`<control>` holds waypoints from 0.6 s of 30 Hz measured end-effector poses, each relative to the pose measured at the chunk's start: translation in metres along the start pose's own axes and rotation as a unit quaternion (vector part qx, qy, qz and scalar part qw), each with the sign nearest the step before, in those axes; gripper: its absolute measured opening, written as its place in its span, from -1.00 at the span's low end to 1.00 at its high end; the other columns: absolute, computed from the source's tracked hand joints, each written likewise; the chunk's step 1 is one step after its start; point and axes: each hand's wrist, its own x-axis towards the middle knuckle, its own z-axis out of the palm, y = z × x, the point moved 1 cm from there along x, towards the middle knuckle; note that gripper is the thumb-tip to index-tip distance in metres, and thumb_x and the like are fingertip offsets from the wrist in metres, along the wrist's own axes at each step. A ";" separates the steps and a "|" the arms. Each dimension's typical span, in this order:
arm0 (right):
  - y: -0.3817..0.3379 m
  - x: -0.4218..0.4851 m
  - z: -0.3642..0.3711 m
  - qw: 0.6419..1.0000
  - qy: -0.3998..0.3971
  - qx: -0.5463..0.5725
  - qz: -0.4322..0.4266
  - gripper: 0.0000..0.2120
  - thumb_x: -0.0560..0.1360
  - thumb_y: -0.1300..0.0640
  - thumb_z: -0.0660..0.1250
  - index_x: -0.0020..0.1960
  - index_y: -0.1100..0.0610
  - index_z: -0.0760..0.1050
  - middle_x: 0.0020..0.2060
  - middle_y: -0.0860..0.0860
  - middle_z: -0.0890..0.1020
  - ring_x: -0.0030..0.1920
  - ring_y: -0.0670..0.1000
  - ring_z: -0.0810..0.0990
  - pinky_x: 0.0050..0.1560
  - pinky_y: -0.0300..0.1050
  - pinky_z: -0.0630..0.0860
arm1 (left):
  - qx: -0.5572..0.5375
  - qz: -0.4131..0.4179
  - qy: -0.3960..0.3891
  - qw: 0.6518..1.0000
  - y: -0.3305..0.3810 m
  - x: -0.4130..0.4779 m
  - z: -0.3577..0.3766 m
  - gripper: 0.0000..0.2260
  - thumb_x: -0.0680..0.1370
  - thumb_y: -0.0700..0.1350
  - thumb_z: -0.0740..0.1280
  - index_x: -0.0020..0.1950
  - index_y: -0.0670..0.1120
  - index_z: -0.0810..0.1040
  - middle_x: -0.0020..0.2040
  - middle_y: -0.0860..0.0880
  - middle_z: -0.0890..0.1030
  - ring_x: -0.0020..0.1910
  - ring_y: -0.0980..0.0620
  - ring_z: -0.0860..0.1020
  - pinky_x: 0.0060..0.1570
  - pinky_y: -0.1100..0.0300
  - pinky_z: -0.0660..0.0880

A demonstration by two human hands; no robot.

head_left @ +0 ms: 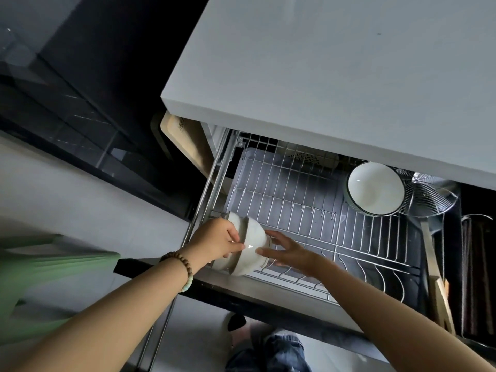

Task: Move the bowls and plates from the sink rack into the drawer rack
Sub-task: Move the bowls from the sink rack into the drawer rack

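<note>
Front-left of drawer rack (pixel 295 189): stacked bowls (pixel 252 245) tipped on side, low edge hid by hands.
L hand (pixel 214 241): fingers curled, pinches bowls' rim.
R hand (pixel 290 252): fingers flat, touching bowls.
Back bowl (pixel 375 187): far right; stuff behind too dark to tell.

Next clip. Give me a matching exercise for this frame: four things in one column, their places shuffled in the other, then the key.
Things
1. nested bowls
2. dark-rimmed bowl
3. wire skimmer
4. cutting board

Places
A. right of the dark-rimmed bowl, partly under the countertop
B. upright, outside the left side of the drawer rack
C. rack's front left corner, gripped by the left hand, touched by the right hand
D. rack's rear right, open side facing up

Pairs: 1-C, 2-D, 3-A, 4-B
</note>
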 end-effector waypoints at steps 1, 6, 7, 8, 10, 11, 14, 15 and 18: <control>-0.001 -0.007 -0.003 1.000 0.018 -0.023 0.003 -0.36 0.46 -0.03 0.42 0.46 -0.02 0.25 0.41 -0.03 0.34 0.40 -0.02 0.33 0.26 -0.07 0.48 | 0.026 0.000 0.010 1.000 0.003 -0.003 -0.003 -0.83 0.43 0.01 0.45 -0.05 -0.01 0.58 -0.20 0.05 0.65 -0.26 0.10 0.63 -0.34 0.30 0.48; -0.006 -0.085 -0.039 0.979 0.119 -0.164 0.007 -0.35 0.51 -0.14 0.32 0.51 -0.04 0.18 0.50 0.01 0.26 0.47 0.04 0.29 0.45 -0.02 0.27 | 0.190 0.082 0.043 0.977 0.048 -0.022 -0.012 -0.70 0.54 0.12 0.27 0.22 0.04 0.45 0.11 0.10 0.59 -0.02 0.07 0.55 -0.15 0.24 0.43; -0.004 -0.108 -0.049 0.966 0.138 -0.217 0.001 -0.34 0.52 -0.17 0.29 0.53 -0.04 0.14 0.51 0.00 0.22 0.49 0.04 0.24 0.47 -0.03 0.23 | 0.211 0.109 0.028 0.971 0.063 -0.027 -0.009 -0.64 0.55 0.13 0.24 0.30 0.04 0.41 0.21 0.09 0.55 0.08 0.05 0.54 -0.04 0.21 0.45; -0.001 -0.132 -0.060 0.951 0.158 -0.267 -0.005 -0.32 0.52 -0.19 0.27 0.54 -0.04 0.10 0.53 -0.03 0.17 0.51 0.03 0.18 0.49 -0.02 0.17 | 0.232 0.136 0.004 0.963 0.080 -0.031 -0.004 -0.58 0.55 0.15 0.22 0.37 0.02 0.35 0.29 0.06 0.50 0.19 0.03 0.50 0.10 0.17 0.44; 0.008 -0.186 -0.079 0.916 0.204 -0.346 -0.009 -0.28 0.52 -0.25 0.22 0.56 -0.05 0.03 0.56 -0.07 0.05 0.55 0.01 0.06 0.53 0.01 0.06 | 0.281 0.188 -0.040 0.940 0.118 -0.042 0.013 -0.46 0.55 0.19 0.18 0.47 -0.01 0.21 0.42 0.01 0.37 0.36 0.00 0.37 0.34 0.07 0.33; 0.013 -0.214 -0.089 0.899 0.230 -0.372 -0.003 -0.26 0.50 -0.31 0.17 0.56 -0.06 0.01 0.56 -0.09 0.01 0.56 -0.01 0.00 0.52 0.02 0.01 | 0.303 0.212 -0.051 0.928 0.140 -0.048 0.023 -0.41 0.55 0.21 0.16 0.50 -0.01 0.14 0.47 -0.01 0.30 0.42 -0.01 0.29 0.42 0.04 0.24; 0.036 -0.304 -0.116 0.861 0.324 -0.393 0.019 -0.02 0.24 -0.57 -0.14 0.55 -0.13 -0.02 0.56 -0.12 -0.02 0.56 -0.03 -0.08 0.53 -0.02 -0.07 | 0.331 0.286 -0.051 0.897 0.211 -0.071 0.058 -0.34 0.54 0.27 0.11 0.54 0.01 0.01 0.55 0.00 0.10 0.51 -0.03 0.11 0.49 0.02 0.02; 0.048 -0.334 -0.126 0.850 0.358 -0.385 0.027 0.04 0.17 -0.61 -0.25 0.55 -0.14 -0.02 0.56 -0.12 -0.01 0.56 -0.03 -0.06 0.54 -0.04 -0.07 | 0.337 0.313 -0.052 0.887 0.236 -0.080 0.071 -0.33 0.53 0.28 0.10 0.54 0.02 -0.01 0.55 0.00 0.07 0.52 -0.03 0.07 0.49 0.02 -0.02; 0.090 -0.423 -0.150 0.818 0.460 -0.341 0.055 0.18 0.04 -0.69 -0.41 0.54 -0.16 0.02 0.56 -0.15 0.03 0.56 -0.05 -0.03 0.54 -0.07 -0.02 | 0.357 0.387 -0.061 0.848 0.314 -0.111 0.113 -0.33 0.54 0.30 0.07 0.55 0.03 -0.03 0.56 0.00 0.04 0.53 -0.04 0.04 0.48 0.03 -0.05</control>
